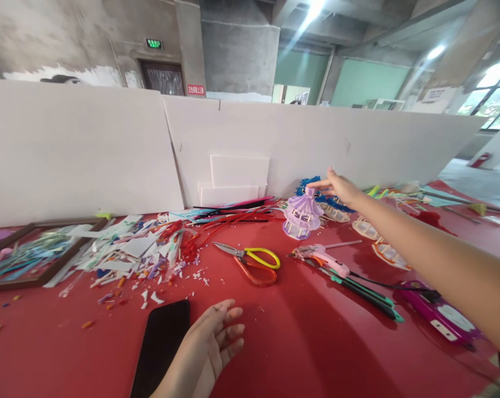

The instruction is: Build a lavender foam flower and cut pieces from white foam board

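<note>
My right hand (340, 188) reaches to the back of the red table, its thumb raised and its fingers stretched out. Its fingertips are at the peak of a small purple pavilion model (303, 213), which stands upright; whether they press on it I cannot tell. My left hand (212, 345) is held palm inward near the front, fingers loosely bent and apart, with nothing in it. Beside it lies a black phone (161, 345). Scissors (254, 260) with yellow and orange handles lie between the hands. A pink hot glue gun (322, 257) rests below the purple model.
A heap of paper and foam scraps (137, 249) covers the left, beside a brown frame (46, 271). Fuzzy craft stems (233, 213) lie at the back before white boards (233, 177). A purple power strip (441, 315) and other models (386, 254) are on the right.
</note>
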`<move>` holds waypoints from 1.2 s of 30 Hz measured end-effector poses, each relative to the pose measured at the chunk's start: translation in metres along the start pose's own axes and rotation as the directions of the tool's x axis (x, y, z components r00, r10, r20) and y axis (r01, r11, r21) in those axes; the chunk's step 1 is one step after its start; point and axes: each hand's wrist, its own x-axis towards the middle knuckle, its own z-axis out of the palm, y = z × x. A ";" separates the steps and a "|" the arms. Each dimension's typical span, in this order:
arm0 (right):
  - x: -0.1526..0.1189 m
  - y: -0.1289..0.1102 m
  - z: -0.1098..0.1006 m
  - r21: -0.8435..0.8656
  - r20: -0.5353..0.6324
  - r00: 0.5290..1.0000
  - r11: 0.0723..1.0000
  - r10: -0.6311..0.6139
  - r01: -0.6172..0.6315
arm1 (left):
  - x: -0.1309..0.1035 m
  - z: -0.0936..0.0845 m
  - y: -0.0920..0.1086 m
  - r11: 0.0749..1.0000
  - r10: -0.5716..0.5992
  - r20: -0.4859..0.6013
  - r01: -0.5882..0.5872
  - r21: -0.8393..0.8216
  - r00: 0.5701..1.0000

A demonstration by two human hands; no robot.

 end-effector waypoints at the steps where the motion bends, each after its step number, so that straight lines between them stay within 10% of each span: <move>1: 0.000 0.000 0.000 0.001 -0.004 1.000 1.000 0.001 -0.001 | 0.000 -0.001 0.000 1.000 0.002 0.007 -0.002 -0.002 1.000; 13: -0.024 -0.019 0.026 -0.069 -0.144 0.968 0.978 -0.207 0.199 | 0.001 -0.003 -0.007 0.997 0.080 0.018 -0.080 -0.019 0.997; 25: -0.215 -0.060 0.157 0.123 0.025 0.761 0.757 -0.648 0.641 | -0.009 -0.003 0.002 0.990 0.139 0.229 -0.129 -0.058 0.963; 36: -0.226 -0.031 0.167 0.208 0.191 0.749 0.772 -0.634 0.601 | -0.012 0.003 -0.004 0.985 0.169 0.265 -0.170 -0.018 0.949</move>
